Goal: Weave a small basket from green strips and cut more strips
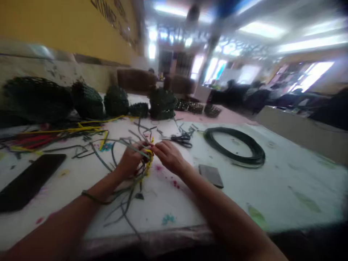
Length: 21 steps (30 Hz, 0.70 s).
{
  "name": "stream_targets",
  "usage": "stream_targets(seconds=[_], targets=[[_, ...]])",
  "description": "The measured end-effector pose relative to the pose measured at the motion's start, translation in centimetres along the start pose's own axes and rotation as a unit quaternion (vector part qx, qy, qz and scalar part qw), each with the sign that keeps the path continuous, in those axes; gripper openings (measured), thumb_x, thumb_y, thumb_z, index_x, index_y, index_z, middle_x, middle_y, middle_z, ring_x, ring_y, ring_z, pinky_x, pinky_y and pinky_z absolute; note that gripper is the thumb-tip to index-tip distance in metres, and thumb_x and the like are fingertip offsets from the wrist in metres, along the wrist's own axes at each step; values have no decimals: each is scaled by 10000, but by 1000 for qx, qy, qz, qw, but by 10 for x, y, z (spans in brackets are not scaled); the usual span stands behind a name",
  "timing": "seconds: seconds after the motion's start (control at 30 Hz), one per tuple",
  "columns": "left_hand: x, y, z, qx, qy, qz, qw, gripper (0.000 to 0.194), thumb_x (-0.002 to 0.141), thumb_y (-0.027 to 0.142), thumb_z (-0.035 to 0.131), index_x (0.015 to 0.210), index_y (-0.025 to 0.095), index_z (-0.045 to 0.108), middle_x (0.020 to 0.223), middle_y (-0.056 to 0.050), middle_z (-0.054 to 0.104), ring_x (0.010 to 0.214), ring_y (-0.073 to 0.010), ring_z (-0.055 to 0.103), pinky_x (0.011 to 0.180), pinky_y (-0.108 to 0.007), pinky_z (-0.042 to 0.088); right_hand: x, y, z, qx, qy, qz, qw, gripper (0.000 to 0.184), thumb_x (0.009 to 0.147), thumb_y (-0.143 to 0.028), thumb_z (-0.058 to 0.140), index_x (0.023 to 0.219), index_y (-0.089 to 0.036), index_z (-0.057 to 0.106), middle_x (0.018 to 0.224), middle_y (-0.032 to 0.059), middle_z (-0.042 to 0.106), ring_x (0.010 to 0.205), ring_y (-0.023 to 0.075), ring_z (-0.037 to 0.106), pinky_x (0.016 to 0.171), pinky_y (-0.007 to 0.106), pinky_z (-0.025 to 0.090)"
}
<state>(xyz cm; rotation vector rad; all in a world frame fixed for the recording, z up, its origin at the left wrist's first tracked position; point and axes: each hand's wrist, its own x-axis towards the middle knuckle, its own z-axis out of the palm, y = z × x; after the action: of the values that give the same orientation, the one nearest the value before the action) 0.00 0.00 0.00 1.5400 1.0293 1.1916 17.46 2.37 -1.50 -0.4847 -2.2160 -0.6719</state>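
A small bundle of woven strips [148, 161], yellow and dark green, stands between my hands over the table. My left hand [132, 158] is closed on the left side of the bundle, its fingers wrapped round the strips. On the other side my right hand [168, 154] pinches at the bundle's top right with thumb and fingers together. Long loose green strips [130, 195] fan out from the bundle to the left, upward and down toward the table edge. Blur hides the exact strip under each fingertip.
Scissors [182, 139] lie beyond my right hand, among cut scraps. A coil of dark strip [236, 145] and a flat grey block [210, 175] are at the right. A dark phone-like slab [32, 181] lies left. Yellow and red strips [54, 136] and dark woven baskets [163, 103] stand behind.
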Motion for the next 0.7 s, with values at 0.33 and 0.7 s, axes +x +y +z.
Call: stream_targets(seconds=[0.33, 0.7], targets=[[3, -6, -2, 14, -3, -11, 1000, 243, 766, 305, 601, 938, 135, 616, 636, 13, 580, 562, -128, 533, 527, -240, 419, 1, -3, -1, 156, -50, 120, 979, 274, 995, -178, 450, 814, -157, 654, 717, 56, 571, 696, 197, 465, 647, 330, 365], [4, -14, -10, 92, -75, 84, 989, 196, 862, 293, 550, 1026, 186, 565, 714, 24, 563, 600, -107, 519, 561, -223, 428, 5, -10, 4, 465, -74, 405, 784, 185, 867, -250, 526, 694, -185, 524, 558, -40, 463, 487, 108, 453, 467, 211, 379]])
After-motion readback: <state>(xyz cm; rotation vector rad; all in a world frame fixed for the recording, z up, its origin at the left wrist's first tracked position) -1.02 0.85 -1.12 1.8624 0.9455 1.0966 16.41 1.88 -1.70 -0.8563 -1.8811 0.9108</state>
